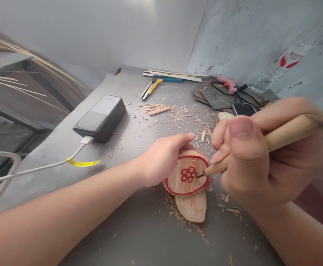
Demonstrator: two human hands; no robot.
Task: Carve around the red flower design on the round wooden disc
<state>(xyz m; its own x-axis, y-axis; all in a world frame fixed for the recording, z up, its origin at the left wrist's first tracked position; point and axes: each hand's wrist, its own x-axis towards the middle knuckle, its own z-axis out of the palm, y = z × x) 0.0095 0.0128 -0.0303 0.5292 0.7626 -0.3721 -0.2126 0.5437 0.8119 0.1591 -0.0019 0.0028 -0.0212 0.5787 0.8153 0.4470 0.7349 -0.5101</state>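
Observation:
My left hand (164,159) is closed around a round wood slice (178,181), its fingers passing behind the far edge. A red ring runs near the slice's rim, with a red flower outline in the middle. My right hand (267,155) grips a paintbrush (286,133) with a pale wooden handle. The brush's dark tip touches or hovers just beside the flower's right side; I cannot tell which. Under the decorated slice, a second bare wood slice (191,208) rests on the grey table (117,229), partly covered.
A power bank (100,116) with a white cable (39,171) stands at left. Wood shavings (183,112) litter the table. A yellow utility knife (152,88) and thin sticks (175,75) lie at the back. A pink glue gun (228,83), phone (244,109) and plastic bottle (283,66) are at right.

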